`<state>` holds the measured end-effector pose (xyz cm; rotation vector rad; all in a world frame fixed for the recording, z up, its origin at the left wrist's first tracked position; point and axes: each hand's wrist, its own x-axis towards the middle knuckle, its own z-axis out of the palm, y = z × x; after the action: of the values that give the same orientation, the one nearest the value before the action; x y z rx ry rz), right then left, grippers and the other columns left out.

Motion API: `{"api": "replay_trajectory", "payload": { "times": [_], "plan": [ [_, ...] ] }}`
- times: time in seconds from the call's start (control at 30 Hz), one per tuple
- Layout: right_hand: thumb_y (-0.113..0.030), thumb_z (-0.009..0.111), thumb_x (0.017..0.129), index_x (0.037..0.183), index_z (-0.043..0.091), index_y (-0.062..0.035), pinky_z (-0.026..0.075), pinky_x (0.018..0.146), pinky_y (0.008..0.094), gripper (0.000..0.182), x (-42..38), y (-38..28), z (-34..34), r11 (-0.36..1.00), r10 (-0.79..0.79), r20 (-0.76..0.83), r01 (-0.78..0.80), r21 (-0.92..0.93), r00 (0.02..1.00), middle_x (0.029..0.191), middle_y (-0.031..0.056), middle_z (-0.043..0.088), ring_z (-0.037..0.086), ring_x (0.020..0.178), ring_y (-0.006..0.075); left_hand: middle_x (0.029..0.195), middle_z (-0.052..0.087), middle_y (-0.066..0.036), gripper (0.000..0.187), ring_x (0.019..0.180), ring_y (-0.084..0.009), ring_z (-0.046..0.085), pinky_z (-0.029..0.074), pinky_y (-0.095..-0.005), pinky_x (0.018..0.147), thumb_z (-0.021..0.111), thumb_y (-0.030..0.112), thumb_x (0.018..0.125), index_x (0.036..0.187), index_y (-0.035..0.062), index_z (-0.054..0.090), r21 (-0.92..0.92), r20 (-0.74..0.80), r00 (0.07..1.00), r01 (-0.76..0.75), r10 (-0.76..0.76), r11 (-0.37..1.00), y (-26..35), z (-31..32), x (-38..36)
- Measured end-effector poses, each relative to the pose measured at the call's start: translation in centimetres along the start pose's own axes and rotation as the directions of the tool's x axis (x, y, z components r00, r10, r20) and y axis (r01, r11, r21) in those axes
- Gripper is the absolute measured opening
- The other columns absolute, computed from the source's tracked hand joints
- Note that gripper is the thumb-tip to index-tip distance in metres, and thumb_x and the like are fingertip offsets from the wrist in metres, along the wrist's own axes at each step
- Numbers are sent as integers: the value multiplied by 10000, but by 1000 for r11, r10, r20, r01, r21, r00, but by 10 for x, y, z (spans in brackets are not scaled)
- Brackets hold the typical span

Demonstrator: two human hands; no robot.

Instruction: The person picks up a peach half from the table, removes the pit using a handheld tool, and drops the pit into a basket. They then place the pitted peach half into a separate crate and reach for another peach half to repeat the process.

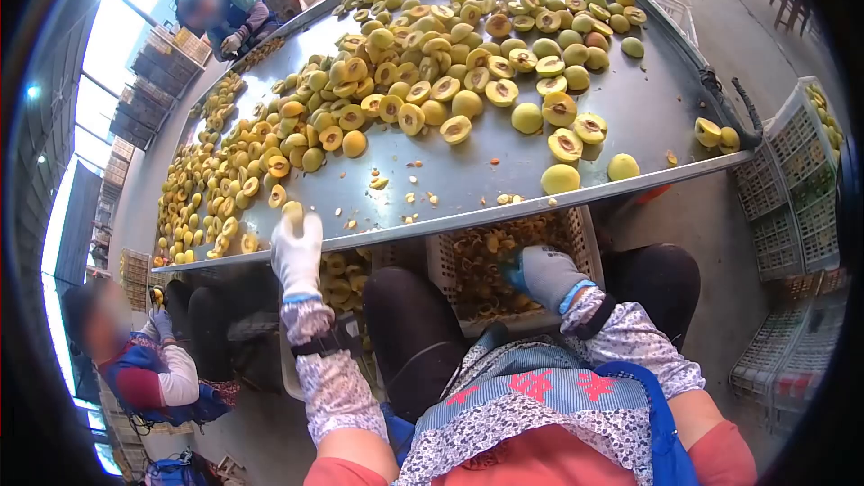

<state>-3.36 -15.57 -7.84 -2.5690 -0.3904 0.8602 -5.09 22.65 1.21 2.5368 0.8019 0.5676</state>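
My left hand, in a white glove, is at the near rim of the metal table. Its fingers are closed on a yellow apricot, which they partly cover. My right hand, in a grey glove with blue fingertips, hangs over a crate of brown-yellow scraps between my knees. Its fingers curl inward and point left; what they hold, if anything, is hidden. Halved apricots, many with brown pit hollows, are heaped across the table.
Below my left hand stands a container of apricot pieces. Stacked plastic crates are at the right. One co-worker sits at the left, another at the far left side. A black hose-like strip lies at the table's right corner.
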Motion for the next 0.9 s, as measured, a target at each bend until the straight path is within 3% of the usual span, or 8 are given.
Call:
{"api": "replay_trajectory", "payload": {
  "times": [0.13,0.43,0.57,0.6,0.7,0.77,0.83,0.9],
  "plan": [
    [-319,602,927,1100,708,-47,545,853,473,340,1,-8,-5,995,69,-14,-69,-70,998,1100,222,701,694,998,379,1400,554,-199,644,1307,-314,519,394,-367,1095,682,393,827,1347,28,577,-183,184,933,-276,309,943,56,51,59],
    [-447,610,927,1078,689,-67,535,824,481,416,-13,-33,-39,951,-163,47,144,272,985,973,239,699,694,946,385,1411,529,-168,501,1262,-286,551,446,-371,1041,700,370,800,1210,96,617,283,488,871,-227,63,932,84,126,127],
    [-437,604,953,1068,670,-60,529,771,456,399,-10,-51,-37,806,-230,-152,275,524,961,901,239,687,690,901,396,1116,657,-113,391,939,-230,676,543,-344,847,723,282,830,1145,77,614,-19,485,853,-207,190,978,73,113,105],
    [-402,603,964,1067,662,-53,528,754,441,369,-3,-52,-33,715,-237,-222,324,619,946,885,234,684,689,893,399,1105,655,-85,367,935,-200,664,553,-330,801,710,255,857,1173,93,619,-386,552,823,110,134,916,89,95,85],
    [-339,600,984,1074,650,-41,526,726,420,315,-3,-64,-43,607,-198,-355,399,687,914,867,226,681,687,898,399,1110,649,-52,396,933,-154,651,568,-283,729,655,265,936,1285,88,594,-750,661,658,565,362,343,112,59,32],
    [-253,587,1006,1037,637,-24,483,666,323,236,-2,-66,-42,552,-166,-550,539,636,819,773,60,632,525,745,92,1147,647,-74,405,949,-162,656,564,-259,720,564,298,988,1300,40,581,-775,631,641,526,436,349,126,55,-3],
    [-256,582,1011,1053,640,-20,489,686,329,246,0,-67,-40,555,-160,-559,543,630,813,804,83,663,533,774,88,1166,649,-90,412,963,-168,661,560,-249,727,448,311,1043,1291,12,583,-877,401,749,146,528,458,143,59,-39],
    [-280,576,1017,1072,642,-18,497,705,333,276,2,-66,-39,546,-147,-544,526,651,826,831,113,680,549,797,90,1130,663,-111,402,962,-178,663,554,-259,770,398,293,1064,1254,3,602,-837,503,763,311,407,451,156,63,-60]
  ]
}}
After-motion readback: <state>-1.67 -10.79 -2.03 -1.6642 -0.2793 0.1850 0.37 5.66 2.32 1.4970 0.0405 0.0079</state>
